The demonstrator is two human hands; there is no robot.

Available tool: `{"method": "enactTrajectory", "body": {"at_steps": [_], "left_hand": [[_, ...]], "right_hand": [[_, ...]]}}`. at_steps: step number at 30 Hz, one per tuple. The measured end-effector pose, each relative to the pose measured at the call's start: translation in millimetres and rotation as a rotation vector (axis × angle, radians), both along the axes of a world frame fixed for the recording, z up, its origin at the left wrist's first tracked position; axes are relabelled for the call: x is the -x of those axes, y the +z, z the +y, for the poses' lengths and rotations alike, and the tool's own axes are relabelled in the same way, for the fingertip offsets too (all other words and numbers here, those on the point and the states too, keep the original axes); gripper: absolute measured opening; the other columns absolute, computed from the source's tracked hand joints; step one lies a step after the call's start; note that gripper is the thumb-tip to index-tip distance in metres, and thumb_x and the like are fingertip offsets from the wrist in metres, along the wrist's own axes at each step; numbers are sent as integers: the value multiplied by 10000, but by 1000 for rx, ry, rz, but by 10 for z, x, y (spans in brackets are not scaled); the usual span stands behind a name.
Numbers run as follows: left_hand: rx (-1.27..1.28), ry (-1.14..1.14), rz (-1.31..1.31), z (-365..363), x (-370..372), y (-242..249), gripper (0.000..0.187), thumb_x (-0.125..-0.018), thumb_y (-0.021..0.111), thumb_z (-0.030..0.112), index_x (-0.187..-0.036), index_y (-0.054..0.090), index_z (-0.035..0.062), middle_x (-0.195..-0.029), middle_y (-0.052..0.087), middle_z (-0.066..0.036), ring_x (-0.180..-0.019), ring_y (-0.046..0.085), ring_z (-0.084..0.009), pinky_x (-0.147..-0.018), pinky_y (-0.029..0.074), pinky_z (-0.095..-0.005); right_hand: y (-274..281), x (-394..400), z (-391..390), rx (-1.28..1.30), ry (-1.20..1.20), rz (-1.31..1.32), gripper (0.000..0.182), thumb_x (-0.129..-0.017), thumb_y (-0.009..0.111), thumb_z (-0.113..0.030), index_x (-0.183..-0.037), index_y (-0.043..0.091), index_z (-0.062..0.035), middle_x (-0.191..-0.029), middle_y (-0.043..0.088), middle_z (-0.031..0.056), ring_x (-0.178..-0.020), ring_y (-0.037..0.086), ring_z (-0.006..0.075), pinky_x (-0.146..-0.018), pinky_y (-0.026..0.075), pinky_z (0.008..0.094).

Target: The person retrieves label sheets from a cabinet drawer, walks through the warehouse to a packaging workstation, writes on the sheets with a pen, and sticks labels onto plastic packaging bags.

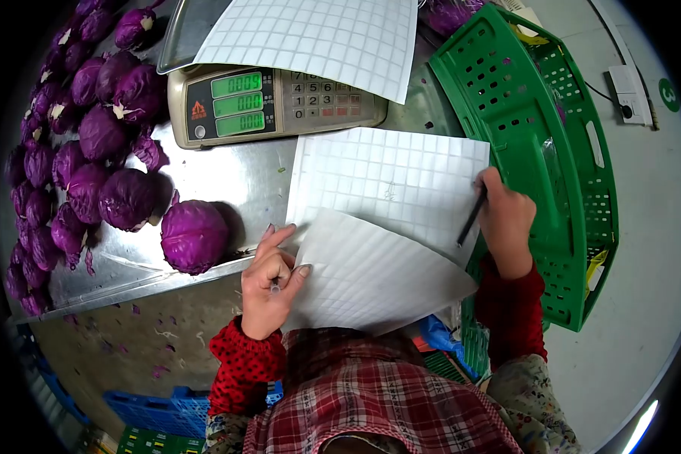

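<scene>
**Inspector:** Head view: right hand [505, 219] grips a pen [471, 218] over the gridded sheet [390, 181] on the steel table [227, 174]. Left hand [271, 284] pinches the corner of a lifted sheet [371, 280].

**Clerk:** Risk?

**Inspector:** The lifted sheet overhangs the table edge; a loosened pinch could drop it. The pen's long axis runs diagonally, tip down-left toward the paper.

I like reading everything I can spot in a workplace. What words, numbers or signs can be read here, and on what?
"0.000", or close to it, three times: green displays of the scale.
"4 5 6", "1 2 3", "0": scale keypad; other keys too small.
"3": green round sign on the wall.
Red logo on the scale: unreadable.
Faint mark on the gridded sheet: too blurred.
</scene>
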State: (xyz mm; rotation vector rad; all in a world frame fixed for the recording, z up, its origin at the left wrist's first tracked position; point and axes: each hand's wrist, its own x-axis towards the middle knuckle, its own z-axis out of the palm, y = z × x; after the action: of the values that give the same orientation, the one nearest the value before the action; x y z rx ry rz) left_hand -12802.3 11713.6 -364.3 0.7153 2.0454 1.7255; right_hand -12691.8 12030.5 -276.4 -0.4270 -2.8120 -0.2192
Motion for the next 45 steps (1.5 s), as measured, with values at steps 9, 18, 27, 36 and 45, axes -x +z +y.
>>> {"method": "enactTrajectory", "body": {"at_steps": [9, 18, 27, 36, 45], "left_hand": [[-89, 79, -15, 10, 101, 82, 507, -762, 711, -49, -600, 253, 96, -635, 509, -37, -1319, 427, -385, -1125, 173, -591], [-377, -73, -283, -264, 135, -133, 218, -794, 716, 38, -734, 512, 87, -867, 634, -94, -1099, 553, -325, -1049, 334, -532], [-294, -452, 117, -503, 57, 692, 350, -750, 723, -23, -565, 437, 58, -770, 696, -93, -774, 686, -252, -996, 445, -506], [21, -724, 211, -186, 89, -45, 213, -555, 544, -108, -652, 448, 56, -615, 437, -59, -638, 516, -241, -1142, 285, -551], [22, -607, 132, 47, 29, -192, 228, -529, 501, -160, -623, 441, 40, -594, 406, -52, -592, 477, -244, -1165, 214, -554]], "right_hand": [[553, -64, -522, 667, 604, 623, 127, -828, 607, -69, -743, 515, -49, -637, 625, 165, -560, 617, 243, -508, 493, 337], [387, 31, -261, 2027, 792, 517, 141, -930, 594, -127, -922, 453, -127, -682, 654, 158, -433, 577, 224, -390, 467, 330], [-633, 437, 150, 1830, 18, 256, 376, -1024, 375, -326, -1154, 554, -23, -842, 611, 74, -656, 563, 159, -617, 476, 283], [-1287, 716, -298, 1486, 4, 48, 120, -879, 617, -50, -983, 615, 9, -782, 619, 17, -684, 532, 39, -602, 425, 198], [-1321, 792, -418, 1350, 38, 62, 47, -844, 640, 4, -874, 604, 3, -692, 594, -18, -603, 507, 10, -529, 383, 174]]}}
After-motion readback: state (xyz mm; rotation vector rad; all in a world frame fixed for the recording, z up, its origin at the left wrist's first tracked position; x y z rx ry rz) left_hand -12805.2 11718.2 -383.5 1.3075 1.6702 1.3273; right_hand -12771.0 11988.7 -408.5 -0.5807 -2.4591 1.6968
